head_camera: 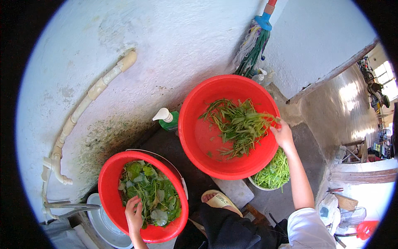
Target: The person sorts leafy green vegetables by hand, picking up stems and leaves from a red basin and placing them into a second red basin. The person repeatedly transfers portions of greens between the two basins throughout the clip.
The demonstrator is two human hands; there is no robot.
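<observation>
A large red plastic basin stands ahead of me with green leafy stems lying inside. My right hand is at its right rim, fingers closed on a few of the stems. At the lower left is a red plastic bucket with a wire handle, holding broad green leaves. My left hand is over the left part of those leaves, fingers partly curled; whether it grips any leaf is unclear. A bowl of light green stems sits partly hidden under the basin's right side.
A green pump bottle stands between basin and wall. A mop leans in the corner beside another pump bottle. Pipes with a tap run down the left wall above a grey basin. My slippered foot is below the red basin.
</observation>
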